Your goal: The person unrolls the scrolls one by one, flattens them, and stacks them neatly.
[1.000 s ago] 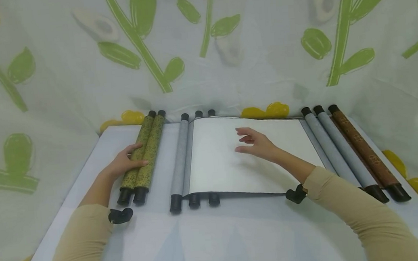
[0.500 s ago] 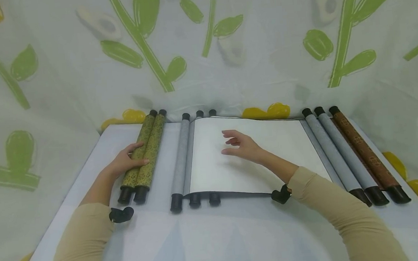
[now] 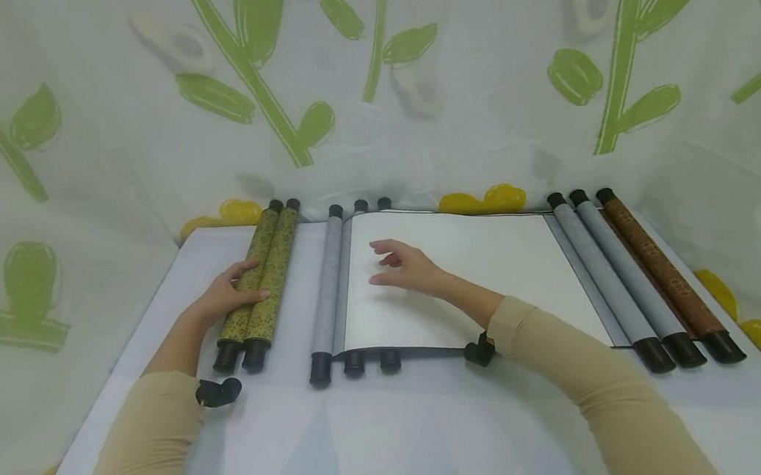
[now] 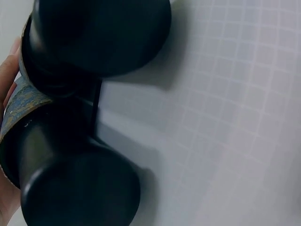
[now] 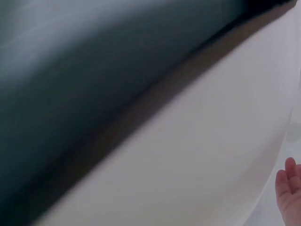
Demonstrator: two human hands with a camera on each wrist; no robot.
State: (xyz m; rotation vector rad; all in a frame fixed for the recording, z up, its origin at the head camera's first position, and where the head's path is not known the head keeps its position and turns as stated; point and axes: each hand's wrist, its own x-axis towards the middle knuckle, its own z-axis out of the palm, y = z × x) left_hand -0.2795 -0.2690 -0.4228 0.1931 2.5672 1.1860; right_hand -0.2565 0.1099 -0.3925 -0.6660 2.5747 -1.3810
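A scroll with two yellow-green patterned rolls (image 3: 267,275) lies at the left, and my left hand (image 3: 225,296) holds it with fingers and thumb across both rolls. Its black end knobs (image 4: 82,186) fill much of the left wrist view, with part of the hand at the edge. My right hand (image 3: 409,267) is over the white sheet (image 3: 489,281) of an opened scroll in the middle, fingers loosely curved and holding nothing. In the right wrist view the sheet's dark edge is blurred close up, and some fingers (image 5: 289,181) show at the right.
Grey rolls (image 3: 328,292) border the sheet on the left, with more black knobs beside them. Further grey rolls (image 3: 605,273) and a brown patterned roll (image 3: 661,266) lie on the right. A flower-print cloth (image 3: 479,135) hangs behind the white table (image 3: 382,443).
My right hand has moved left across the white sheet, toward the grey rolls on its left side. The left hand has stayed on the yellow-green scroll.
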